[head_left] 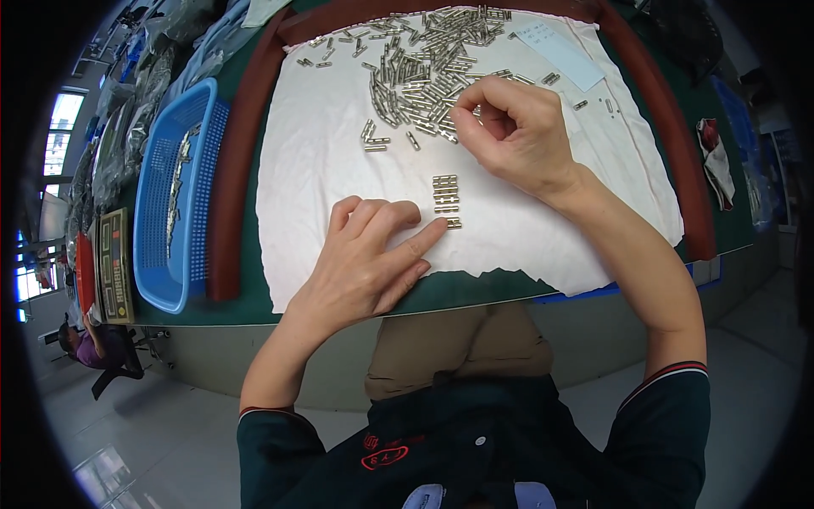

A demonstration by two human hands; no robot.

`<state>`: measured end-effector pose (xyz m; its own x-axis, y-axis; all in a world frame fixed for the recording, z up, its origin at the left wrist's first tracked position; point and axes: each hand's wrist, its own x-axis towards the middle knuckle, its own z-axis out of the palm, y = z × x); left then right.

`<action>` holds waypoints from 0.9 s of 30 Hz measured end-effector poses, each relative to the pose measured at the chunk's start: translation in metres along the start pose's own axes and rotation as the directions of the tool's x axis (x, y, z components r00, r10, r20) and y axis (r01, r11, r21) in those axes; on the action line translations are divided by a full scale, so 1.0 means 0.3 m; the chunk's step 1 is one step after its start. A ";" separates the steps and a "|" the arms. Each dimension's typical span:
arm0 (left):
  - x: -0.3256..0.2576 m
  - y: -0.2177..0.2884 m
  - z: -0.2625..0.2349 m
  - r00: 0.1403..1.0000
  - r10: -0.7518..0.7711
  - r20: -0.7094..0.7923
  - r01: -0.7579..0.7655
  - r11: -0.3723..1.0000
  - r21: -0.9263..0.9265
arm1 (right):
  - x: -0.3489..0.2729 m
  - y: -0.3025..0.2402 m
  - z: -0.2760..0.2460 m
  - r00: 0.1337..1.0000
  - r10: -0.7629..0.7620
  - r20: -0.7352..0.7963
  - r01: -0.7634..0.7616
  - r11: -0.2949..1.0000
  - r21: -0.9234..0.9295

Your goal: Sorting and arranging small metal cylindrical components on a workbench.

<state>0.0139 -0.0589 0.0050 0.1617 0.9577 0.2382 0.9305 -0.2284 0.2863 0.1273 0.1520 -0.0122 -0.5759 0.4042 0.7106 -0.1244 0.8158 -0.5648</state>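
Observation:
Small silvery metal cylinders, slotted like pins or barrels, lie in a loose pile [422,75] at the far side of a white cloth [314,182]. Nearer to me, a short column of cylinders [445,193] is laid side by side. My left hand [360,263] rests on the cloth, fingers apart, its index fingertip touching the nearest cylinder [454,224], which sits slightly apart from that column. Above the near right edge of the pile, my right hand [530,136] is closed in a thumb-and-finger pinch. Whatever may be between those fingertips is hidden.
Dark red raised rails [242,178] border the cloth. At left stand a blue plastic basket [146,246] holding metal pieces and a scale-like device [114,263]. A pale blue paper slip [564,55] lies far right. A person [91,343] sits in the left background.

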 end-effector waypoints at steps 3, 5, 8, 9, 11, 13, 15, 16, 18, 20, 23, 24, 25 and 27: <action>-0.001 0.001 -0.002 1.000 -0.002 -0.027 0.002 1.000 0.001 | 0.001 -0.002 -0.002 1.000 0.003 0.007 -0.003 1.000 -0.005; 0.000 0.001 0.002 0.994 -0.085 -0.068 0.084 0.996 -0.007 | -0.001 0.001 -0.004 1.000 0.006 0.012 -0.006 1.000 -0.010; 0.009 0.000 0.000 0.993 -0.117 -0.011 0.117 0.993 0.007 | 0.000 0.001 -0.005 1.000 0.015 0.019 -0.015 1.000 0.001; 0.011 0.002 0.000 0.993 -0.117 -0.011 0.117 0.993 0.007 | 0.000 0.002 -0.006 1.000 0.012 0.020 -0.012 1.000 -0.007; 0.013 0.006 -0.001 0.988 -0.147 0.052 0.146 0.989 0.029 | 0.000 0.004 -0.006 1.000 0.010 0.019 -0.010 1.000 -0.016; 0.011 0.005 0.001 0.989 -0.140 0.054 0.138 0.989 0.045 | 0.000 0.002 -0.006 1.000 0.020 0.023 -0.020 1.000 -0.005; 0.011 0.004 0.003 0.990 -0.132 0.056 0.129 0.990 0.060 | 0.002 0.002 -0.005 1.000 0.020 0.021 -0.020 1.000 -0.004; 0.011 0.004 0.004 0.990 -0.125 0.059 0.121 0.990 0.078 | 0.003 0.002 -0.006 1.000 0.018 0.020 -0.018 1.000 -0.003; 0.009 0.001 0.005 0.991 -0.118 0.064 0.112 0.989 0.095 | 0.003 0.002 -0.007 1.000 0.017 0.021 -0.017 1.000 -0.004; 0.005 -0.002 0.008 0.992 -0.108 0.057 0.102 0.990 0.100 | 0.003 0.002 -0.007 1.000 0.016 0.021 -0.016 1.000 -0.003; 0.006 -0.002 0.009 0.993 -0.109 0.054 0.105 0.991 0.084 | 0.002 0.004 -0.009 1.000 0.016 0.023 -0.015 1.000 -0.011; 0.005 -0.002 0.007 0.993 -0.109 0.054 0.105 0.991 0.084 | 0.002 0.004 -0.008 1.000 0.017 0.025 -0.017 1.000 -0.011; 0.004 -0.003 0.006 0.993 -0.101 0.059 0.095 0.991 0.090 | 0.002 0.004 -0.007 0.999 0.019 0.027 -0.019 1.000 -0.012; 0.003 -0.005 0.005 0.994 -0.091 0.065 0.085 0.992 0.094 | 0.001 0.005 -0.006 0.999 0.023 0.030 -0.023 1.000 -0.011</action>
<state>0.0134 -0.0574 0.0034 0.0974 0.9837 0.1508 0.9677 -0.1291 0.2166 0.1283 0.1540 -0.0122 -0.6024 0.4106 0.6845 -0.1021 0.8109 -0.5763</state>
